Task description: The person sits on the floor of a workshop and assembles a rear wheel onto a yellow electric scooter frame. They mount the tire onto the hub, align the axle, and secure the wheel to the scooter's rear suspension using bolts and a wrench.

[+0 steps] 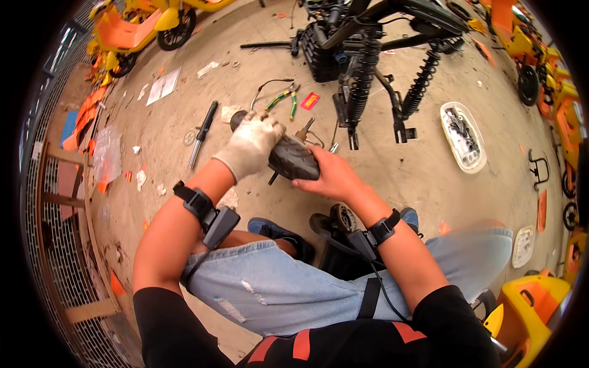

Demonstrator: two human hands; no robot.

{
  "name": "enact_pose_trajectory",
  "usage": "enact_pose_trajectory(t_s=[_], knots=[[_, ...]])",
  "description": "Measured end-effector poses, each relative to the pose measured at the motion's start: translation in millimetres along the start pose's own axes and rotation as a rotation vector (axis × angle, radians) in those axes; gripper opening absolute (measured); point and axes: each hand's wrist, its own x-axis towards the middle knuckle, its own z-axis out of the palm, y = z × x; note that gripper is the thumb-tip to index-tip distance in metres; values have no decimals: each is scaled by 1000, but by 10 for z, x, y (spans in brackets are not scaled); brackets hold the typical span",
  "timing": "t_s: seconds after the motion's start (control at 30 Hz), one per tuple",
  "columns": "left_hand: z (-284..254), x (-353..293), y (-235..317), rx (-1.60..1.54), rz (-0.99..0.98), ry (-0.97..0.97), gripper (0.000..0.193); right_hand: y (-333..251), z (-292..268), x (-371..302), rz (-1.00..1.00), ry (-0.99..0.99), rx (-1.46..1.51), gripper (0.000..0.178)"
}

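Observation:
My left hand, in a whitish work glove, is closed round a dark object whose rounded end shows beyond the knuckles. My bare right hand grips a bulky black ribbed part from its right side, thumb below and fingers on top. Whether both hands hold one single piece is hidden by the glove. A brownish metal shaft sticks up just beyond the black part. Past my hands, green-and-yellow handled pliers lie on the floor beside a small red-and-yellow packet.
A black vehicle frame with coil shock absorbers stands ahead. To the right sits a white tray of small hardware; to the left lies a black-and-silver rod. Yellow-orange scooters line the sides. A black part is between my feet.

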Motion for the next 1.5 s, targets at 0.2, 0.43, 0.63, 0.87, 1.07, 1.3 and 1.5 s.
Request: enact_pose_trajectory(t_s=[0.2,0.43,0.63,0.87,1.07,1.3,1.5], knots=[[-193,305,726,69,242,-97,32,307,-709,-355,196,-434,62,71],[-130,560,1662,81,407,-181,20,150,-1457,-473,285,-399,32,58],[31,905,2273,194,566,-180,37,-443,-1499,-258,256,-221,17,70],[263,887,2471,157,618,-227,37,-298,-977,-69,4,-475,-245,81],[358,767,2717,88,712,-225,37,-321,-816,-4,-9,-556,-177,85],[316,447,2445,-134,789,-226,38,-333,-588,-50,-12,-545,-119,88],[-566,84,2018,-334,978,-520,36,-297,-477,-282,122,-417,-145,83]])
